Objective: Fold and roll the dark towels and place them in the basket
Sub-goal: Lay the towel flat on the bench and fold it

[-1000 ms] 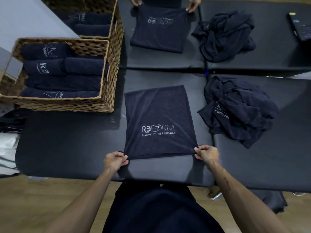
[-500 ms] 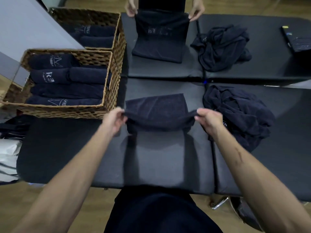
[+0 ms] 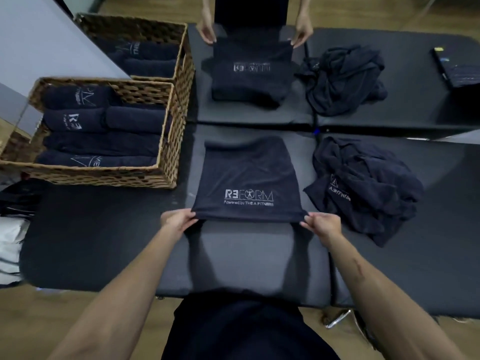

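Observation:
A dark folded towel (image 3: 246,175) with a white REFORM logo lies on the black padded table (image 3: 104,237) in front of me. My left hand (image 3: 176,220) pinches its near left corner and my right hand (image 3: 322,224) pinches its near right corner, lifting the near edge slightly. To the left stands a wicker basket (image 3: 166,152) holding several rolled dark towels (image 3: 104,141). A heap of unfolded dark towels (image 3: 363,188) lies to the right of the folded one.
Across the table another person's hands (image 3: 301,35) hold a second dark towel (image 3: 249,71). A second wicker basket (image 3: 187,55) with rolled towels stands behind the first. Another towel heap (image 3: 342,76) lies far right, and a dark box (image 3: 457,68) sits at the far right edge.
Half a second ago my hands held the towel's edge far forward over the towel. Now they have come back toward me with the corners, and the logo side lies face up.

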